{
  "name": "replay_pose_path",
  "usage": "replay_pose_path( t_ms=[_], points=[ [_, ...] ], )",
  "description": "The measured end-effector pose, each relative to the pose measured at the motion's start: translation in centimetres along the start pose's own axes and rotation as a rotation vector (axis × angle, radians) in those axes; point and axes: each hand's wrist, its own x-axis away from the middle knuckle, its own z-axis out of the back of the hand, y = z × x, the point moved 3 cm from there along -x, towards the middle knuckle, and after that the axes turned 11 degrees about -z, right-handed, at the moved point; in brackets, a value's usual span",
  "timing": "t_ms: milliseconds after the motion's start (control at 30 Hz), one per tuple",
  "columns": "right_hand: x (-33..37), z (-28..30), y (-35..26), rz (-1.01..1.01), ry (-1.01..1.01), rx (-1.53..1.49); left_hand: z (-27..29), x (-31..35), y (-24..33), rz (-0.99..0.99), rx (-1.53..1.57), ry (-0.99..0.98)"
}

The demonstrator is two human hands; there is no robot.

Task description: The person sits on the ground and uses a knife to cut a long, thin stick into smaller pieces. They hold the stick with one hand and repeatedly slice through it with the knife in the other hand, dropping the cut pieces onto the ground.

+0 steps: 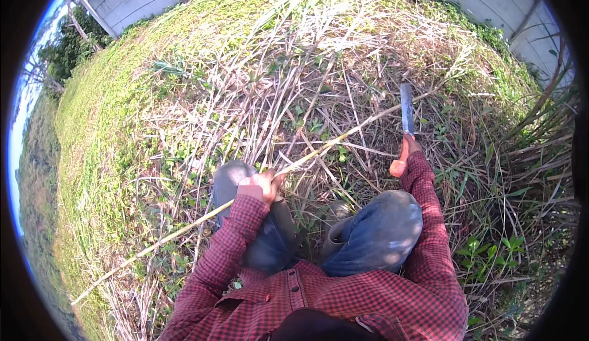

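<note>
Head view: you're crouched in dry, cut grass.
Left hand [262, 184]: fingers clenched round a long pale stalk [319, 151] lying across your knee.
Right hand [410, 147]: gripping the orange handle of a machete [406, 109], blade up, just beside the stalk.
Progress: looks like plenty's down already, but standing grass [540, 126] remains on your right.

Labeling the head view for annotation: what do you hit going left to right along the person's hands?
Free end of the long stalk → left hand gripping the stalk → left knee area overlaps, skip → right knee → right hand on the orange handle → knife blade → tall green grass.
</note>
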Motion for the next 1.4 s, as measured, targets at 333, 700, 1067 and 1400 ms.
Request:
replay_pose_path(
  t_ms=[333,700,1067,1400],
  points=[
    [14.6,-8.8,2.1,-0.163,-0.610,0.517,-0.4,0.9,-2.8,0.099,0.012,-0.023],
    [6.1,-8.4,4.5,-0.114,-0.501,0.490,-0.6,1.7,-3.1,-0.017,0.166,0.212],
    [0.4,-5.5,2.9,-0.086,-0.258,0.464,1.0,2.2,-4.2,0.009,0.290,0.266],
    [5.6,-1.0,4.6,-0.138,-0.406,0.353,3.4,4.9,-2.1,-0.047,-0.106,0.500]
  ],
)
